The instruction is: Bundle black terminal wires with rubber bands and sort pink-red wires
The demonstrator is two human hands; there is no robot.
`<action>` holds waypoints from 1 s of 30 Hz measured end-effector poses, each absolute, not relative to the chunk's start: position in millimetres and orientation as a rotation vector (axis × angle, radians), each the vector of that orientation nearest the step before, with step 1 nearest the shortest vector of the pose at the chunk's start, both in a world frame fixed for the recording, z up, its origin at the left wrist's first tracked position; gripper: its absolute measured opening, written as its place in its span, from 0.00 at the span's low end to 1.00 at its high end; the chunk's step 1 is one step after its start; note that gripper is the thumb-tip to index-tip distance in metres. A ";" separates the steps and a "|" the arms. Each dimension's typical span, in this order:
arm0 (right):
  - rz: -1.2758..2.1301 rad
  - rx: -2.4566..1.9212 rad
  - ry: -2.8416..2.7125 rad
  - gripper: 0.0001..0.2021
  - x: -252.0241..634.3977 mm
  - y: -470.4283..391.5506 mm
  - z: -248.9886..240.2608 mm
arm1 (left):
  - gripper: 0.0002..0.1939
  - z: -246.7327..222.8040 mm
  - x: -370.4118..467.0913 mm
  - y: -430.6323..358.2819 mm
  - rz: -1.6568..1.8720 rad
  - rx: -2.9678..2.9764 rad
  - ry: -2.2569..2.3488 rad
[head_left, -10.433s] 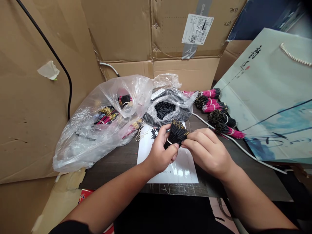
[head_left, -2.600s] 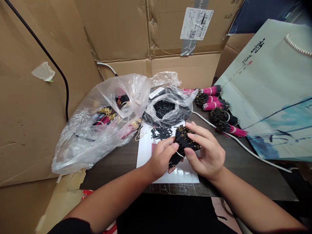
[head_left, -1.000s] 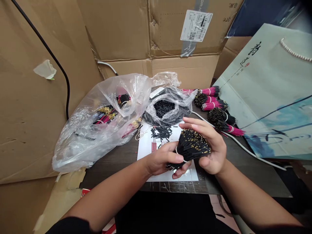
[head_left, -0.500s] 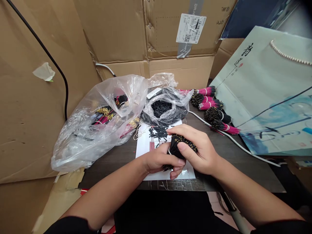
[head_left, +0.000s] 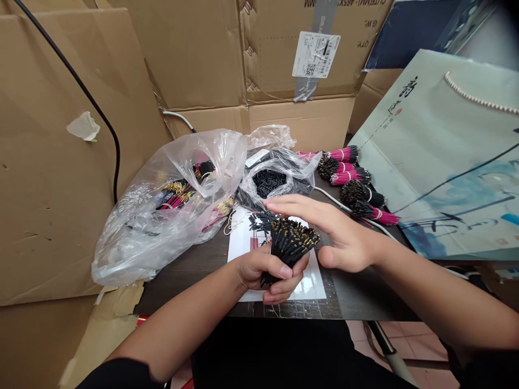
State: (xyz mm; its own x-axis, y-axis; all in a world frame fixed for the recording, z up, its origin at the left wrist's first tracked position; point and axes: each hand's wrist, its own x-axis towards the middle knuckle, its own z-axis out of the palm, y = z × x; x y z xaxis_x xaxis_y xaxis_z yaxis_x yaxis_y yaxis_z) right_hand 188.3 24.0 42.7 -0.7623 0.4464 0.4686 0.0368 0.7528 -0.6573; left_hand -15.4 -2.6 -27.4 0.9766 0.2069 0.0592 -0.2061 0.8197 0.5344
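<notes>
My left hand [head_left: 272, 274] is closed around a bundle of black wires [head_left: 292, 242] whose gold-coloured tips fan out at the top. Just to the right, my right hand [head_left: 336, 229] is open, fingers stretched over the far side of the bundle and thumb apart; it holds nothing. Beneath both hands lies a white paper sheet [head_left: 239, 243]. Short black tubes [head_left: 261, 220] are scattered on the sheet behind the bundle. Farther back, an open clear bag [head_left: 298, 183] is full of similar black tube pieces [head_left: 268, 182].
At left a large clear plastic bag [head_left: 133, 237] holds more wire bundles. Several pink and black tied bundles [head_left: 351, 175] lie at right, by a white cable [head_left: 389, 233]. A pale paper gift bag [head_left: 454, 162] leans there. Cardboard boxes [head_left: 300, 119] wall the dark table [head_left: 178, 283].
My right hand has opened and come off the bundle, uncovering its gold tips. The left hand still grips the bundle and has shifted slightly left. The camera view has shifted a little.
</notes>
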 end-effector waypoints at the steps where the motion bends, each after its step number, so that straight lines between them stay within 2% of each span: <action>1: 0.851 -0.319 -2.322 0.37 186.5 26.2 40.8 | 0.08 -28.1 -16.1 -1.9 0.205 0.573 -0.015; 4: 0.783 -0.304 -2.300 0.26 177.8 27.6 31.1 | 0.14 -30.1 -14.3 -0.1 0.193 0.592 -0.008; 7: 0.656 -0.395 -2.226 0.14 172.8 27.7 22.0 | 0.27 -31.1 -9.9 1.5 0.264 0.586 0.053; 9: 0.607 -0.488 -2.166 0.12 174.1 29.4 18.9 | 0.33 -30.1 -7.3 1.9 0.356 0.603 0.134; 14: 0.652 -0.815 -2.042 0.13 184.6 33.8 18.9 | 0.23 -23.6 -3.6 -1.2 0.625 0.875 0.423; 19: 0.653 -1.002 -1.880 0.18 186.2 26.3 16.8 | 0.28 -22.0 -0.5 -3.9 0.790 0.777 0.449; 22: 0.668 -0.977 -1.853 0.23 181.9 19.7 11.1 | 0.27 -23.0 0.9 -4.6 0.846 0.726 0.544; 26: 0.896 -0.950 -1.714 0.28 176.3 14.7 3.9 | 0.21 -23.1 1.6 -5.5 0.889 0.698 0.670; 30: 1.085 -0.980 -1.585 0.25 172.8 10.2 2.2 | 0.19 -19.9 2.0 -5.9 0.913 0.692 0.704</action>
